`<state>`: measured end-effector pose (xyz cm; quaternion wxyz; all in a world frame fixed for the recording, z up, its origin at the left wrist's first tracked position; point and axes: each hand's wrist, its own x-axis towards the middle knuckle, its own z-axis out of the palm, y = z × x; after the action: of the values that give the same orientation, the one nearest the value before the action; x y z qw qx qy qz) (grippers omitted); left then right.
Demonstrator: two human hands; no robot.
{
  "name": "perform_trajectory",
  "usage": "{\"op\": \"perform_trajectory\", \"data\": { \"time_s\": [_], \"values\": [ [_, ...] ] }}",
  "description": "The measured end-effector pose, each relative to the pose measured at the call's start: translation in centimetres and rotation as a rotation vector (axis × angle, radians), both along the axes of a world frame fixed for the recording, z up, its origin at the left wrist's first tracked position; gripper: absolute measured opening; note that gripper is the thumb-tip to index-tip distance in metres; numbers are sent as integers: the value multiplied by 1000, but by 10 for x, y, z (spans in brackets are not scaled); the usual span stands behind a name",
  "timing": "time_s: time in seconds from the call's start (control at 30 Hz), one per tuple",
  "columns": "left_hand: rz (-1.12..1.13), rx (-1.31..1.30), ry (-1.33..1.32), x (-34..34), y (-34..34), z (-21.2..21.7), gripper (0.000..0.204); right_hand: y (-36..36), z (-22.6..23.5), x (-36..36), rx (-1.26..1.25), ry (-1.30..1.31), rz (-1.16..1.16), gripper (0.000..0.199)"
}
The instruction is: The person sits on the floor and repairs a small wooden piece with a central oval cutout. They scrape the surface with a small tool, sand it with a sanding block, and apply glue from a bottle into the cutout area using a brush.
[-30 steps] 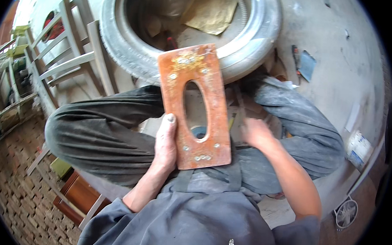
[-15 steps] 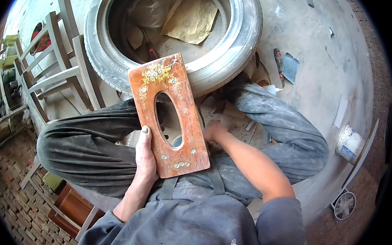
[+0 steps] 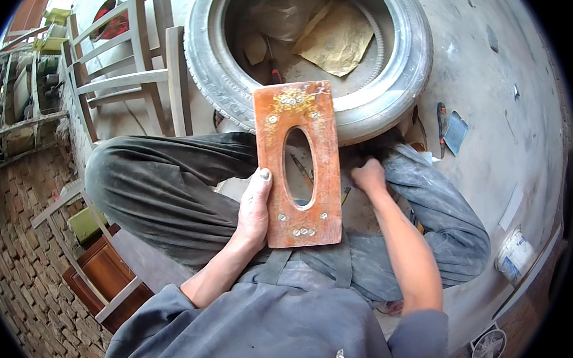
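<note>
Right hand (image 3: 370, 175) has shifted since half a second ago: then close against the lower right edge of the panel (image 3: 325, 165), it is now well clear of it, farther toward the tyre (image 3: 206, 39). Panel also stands straighter in view; its top leaned more to the left before. Left hand (image 3: 254, 206) keeps its grip.

Hands: apart. Left clamped on the panel's left edge, thumb on the front face, remaining fingers hidden behind. Right with fingers curled, near the inner side of the right leg; cannot tell whether it holds anything.

Panel: reddish brown, oval opening, gold floral decoration near the top, small pale ornaments at both ends. Held above the lap, its top overlapping the tyre's near rim in view. Slim object (image 3: 303, 171) seen through the opening, kind unclear.

Surroundings: inside the tyre, yellowish paper (image 3: 337, 41) and a red-handled tool (image 3: 275, 72). Right of it, a blue sheet (image 3: 455, 133). Farther right, a white bucket (image 3: 515, 257). At left, a wooden chair (image 3: 132, 71).
</note>
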<state>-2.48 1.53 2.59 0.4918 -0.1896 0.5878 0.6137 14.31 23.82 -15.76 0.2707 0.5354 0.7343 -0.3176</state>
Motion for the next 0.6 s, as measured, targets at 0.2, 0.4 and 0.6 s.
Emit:
{"op": "perform_trajectory", "data": {
  "time_s": [0.2,0.4,0.6],
  "values": [
    [-26,98,173,9,-7,-24,57,1,162,3,-21,640,-312,34],
    [-75,203,163,5,-5,-16,64,-64,240,-13,160,985,-336,22],
    [-64,233,146,3,-4,-14,61,-85,223,-4,134,1101,-147,15]
  ]
}}
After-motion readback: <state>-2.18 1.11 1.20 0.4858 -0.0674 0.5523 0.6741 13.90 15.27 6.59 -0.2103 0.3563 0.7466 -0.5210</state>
